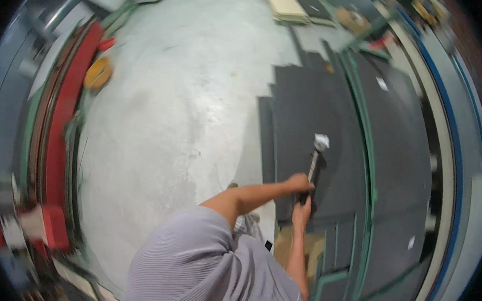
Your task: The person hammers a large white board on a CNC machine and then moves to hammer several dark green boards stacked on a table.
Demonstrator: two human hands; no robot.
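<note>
My left arm reaches across to the right, and my left hand is closed round a slim, pale stick-like tool. Just nearer, my right hand is closed at the tool's dark lower end. The tool points away from me over a dark grey panel, and its shadow falls beside it. At its far end is a shiny whitish piece; whether this is the tool's head or a label on the panel cannot be made out. Blur hides the tool's exact kind.
Right of the panel run green bars, with another dark panel beyond. Pale boards lie at the far right. Along the left stand a red beam and an orange round container. Between lies pale floor.
</note>
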